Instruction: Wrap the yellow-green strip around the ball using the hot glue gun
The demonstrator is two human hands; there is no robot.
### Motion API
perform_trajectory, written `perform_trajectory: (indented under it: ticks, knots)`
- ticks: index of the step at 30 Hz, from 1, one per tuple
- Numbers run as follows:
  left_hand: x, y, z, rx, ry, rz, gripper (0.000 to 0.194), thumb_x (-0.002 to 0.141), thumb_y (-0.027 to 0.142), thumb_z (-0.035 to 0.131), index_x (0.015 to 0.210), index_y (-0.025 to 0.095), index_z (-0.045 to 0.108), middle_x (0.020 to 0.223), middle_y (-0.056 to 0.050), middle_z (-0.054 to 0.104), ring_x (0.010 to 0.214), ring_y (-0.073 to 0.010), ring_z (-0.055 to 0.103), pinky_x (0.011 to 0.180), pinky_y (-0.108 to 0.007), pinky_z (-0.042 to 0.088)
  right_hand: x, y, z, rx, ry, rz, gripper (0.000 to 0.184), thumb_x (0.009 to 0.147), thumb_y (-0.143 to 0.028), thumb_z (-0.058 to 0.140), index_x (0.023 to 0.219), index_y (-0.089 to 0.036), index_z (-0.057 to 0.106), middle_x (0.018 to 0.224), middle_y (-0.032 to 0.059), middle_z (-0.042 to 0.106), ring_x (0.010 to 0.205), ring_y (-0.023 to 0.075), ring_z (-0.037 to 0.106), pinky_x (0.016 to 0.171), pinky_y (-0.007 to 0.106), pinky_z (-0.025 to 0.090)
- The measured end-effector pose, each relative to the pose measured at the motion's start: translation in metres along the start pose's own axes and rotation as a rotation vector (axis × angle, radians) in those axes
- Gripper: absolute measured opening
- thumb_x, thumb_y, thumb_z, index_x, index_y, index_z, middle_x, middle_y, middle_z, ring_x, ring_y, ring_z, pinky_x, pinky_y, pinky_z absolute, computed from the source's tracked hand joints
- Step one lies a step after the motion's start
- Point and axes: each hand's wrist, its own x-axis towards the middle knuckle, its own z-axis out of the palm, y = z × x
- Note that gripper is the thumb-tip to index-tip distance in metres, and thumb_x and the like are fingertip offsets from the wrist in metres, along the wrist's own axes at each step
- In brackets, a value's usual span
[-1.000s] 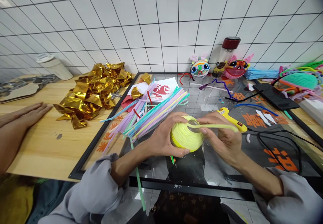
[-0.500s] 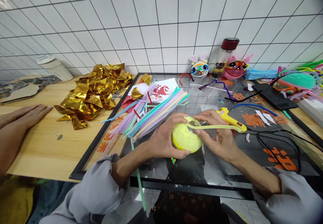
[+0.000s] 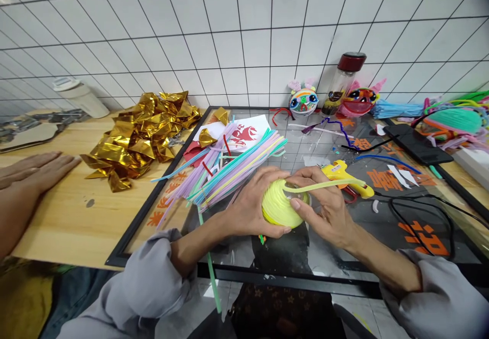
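Note:
A round ball wound with yellow pipe cleaner (image 3: 280,205) is held above the glass-topped table. My left hand (image 3: 254,204) wraps its left side, thumb below and fingers over the top. My right hand (image 3: 323,199) grips the ball's right rim with thumb and fingers, beside an uncovered, see-through patch at the top. From that patch the loose yellow end (image 3: 336,182) sticks out to the right, across the right hand's fingers. Just behind the right hand lies a yellow glue gun (image 3: 338,171). A bundle of pastel pipe cleaners (image 3: 237,168) lies beyond the left hand.
Crumpled gold foil (image 3: 141,135) lies at left, near another person's hand (image 3: 49,171). Two decorated animal-face balls (image 3: 303,100) and a glass bottle (image 3: 340,87) stand by the tiled wall. At right are a black phone (image 3: 418,143), a black cable (image 3: 410,204) and more pipe cleaners (image 3: 401,109).
My right thumb and fingers have moved closer in on the ball's rim. The loose yellow end now tilts up more, and the ball has shifted slightly right.

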Motion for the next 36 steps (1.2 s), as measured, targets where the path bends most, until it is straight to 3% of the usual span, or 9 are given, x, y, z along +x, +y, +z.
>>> perform_trajectory:
  ticks: [8, 15, 21, 25, 29, 33, 36]
  knots:
    - [0.004, 0.003, -0.003, 0.030, -0.055, -0.104, 0.094, 0.058, 0.043, 0.090, 0.139, 0.025, 0.045, 0.131, -0.012, 0.053, 0.128, -0.0334, 0.051, 0.113, -0.057, 0.046, 0.000, 0.000, 0.004, 0.060, 0.002, 0.014, 0.021, 0.098, -0.025, 0.059, 0.117, -0.023, 0.068, 0.108, 0.0086, 0.064, 0.108, 0.0241, 0.059, 0.090, 0.040, 0.050]
    - [0.004, 0.002, -0.003, 0.032, -0.046, -0.077, 0.089, 0.058, 0.047, 0.091, 0.132, 0.024, 0.050, 0.128, -0.012, 0.053, 0.127, -0.0331, 0.052, 0.111, -0.055, 0.048, 0.000, -0.005, 0.001, 0.056, 0.009, 0.083, 0.023, 0.099, -0.033, 0.055, 0.118, -0.020, 0.057, 0.108, 0.0081, 0.063, 0.100, 0.0218, 0.060, 0.088, 0.038, 0.049]
    - [0.004, 0.003, 0.000, 0.067, -0.025, -0.063, 0.088, 0.059, 0.050, 0.091, 0.133, 0.024, 0.051, 0.128, -0.013, 0.053, 0.125, -0.0338, 0.054, 0.111, -0.055, 0.049, 0.003, -0.002, 0.008, 0.135, 0.113, 0.167, 0.009, 0.101, -0.029, 0.054, 0.099, -0.023, 0.060, 0.098, 0.0038, 0.064, 0.096, 0.0183, 0.061, 0.086, 0.035, 0.049]
    - [0.005, 0.003, 0.000, 0.074, -0.027, -0.050, 0.089, 0.059, 0.050, 0.091, 0.134, 0.025, 0.051, 0.133, -0.014, 0.053, 0.129, -0.0353, 0.054, 0.113, -0.056, 0.047, 0.005, 0.002, 0.013, 0.271, 0.190, 0.256, 0.016, 0.099, -0.036, 0.059, 0.089, -0.024, 0.064, 0.098, 0.0042, 0.066, 0.093, 0.0186, 0.064, 0.079, 0.034, 0.051]
    - [0.005, 0.004, 0.000, 0.064, -0.028, -0.038, 0.087, 0.060, 0.049, 0.090, 0.134, 0.024, 0.051, 0.133, -0.015, 0.056, 0.128, -0.0349, 0.056, 0.111, -0.055, 0.048, 0.006, 0.002, 0.015, 0.321, 0.184, 0.336, 0.025, 0.098, -0.044, 0.061, 0.084, -0.023, 0.066, 0.097, 0.0043, 0.068, 0.091, 0.0188, 0.064, 0.077, 0.033, 0.051]
    - [0.005, 0.004, -0.001, 0.044, 0.009, -0.043, 0.081, 0.063, 0.045, 0.089, 0.131, 0.023, 0.052, 0.129, -0.013, 0.061, 0.123, -0.0323, 0.059, 0.110, -0.051, 0.049, 0.009, 0.002, 0.004, 0.254, 0.160, 0.265, 0.025, 0.101, -0.042, 0.056, 0.090, -0.023, 0.068, 0.097, 0.0042, 0.068, 0.094, 0.0190, 0.064, 0.083, 0.034, 0.051]
    - [0.005, 0.002, -0.005, 0.056, 0.095, -0.167, 0.076, 0.062, 0.040, 0.087, 0.128, 0.021, 0.053, 0.129, -0.012, 0.062, 0.123, -0.0308, 0.060, 0.110, -0.049, 0.049, 0.012, 0.014, -0.016, 0.043, 0.196, 0.224, 0.024, 0.102, -0.041, 0.053, 0.094, -0.024, 0.068, 0.095, 0.0045, 0.069, 0.092, 0.0199, 0.064, 0.083, 0.036, 0.050]
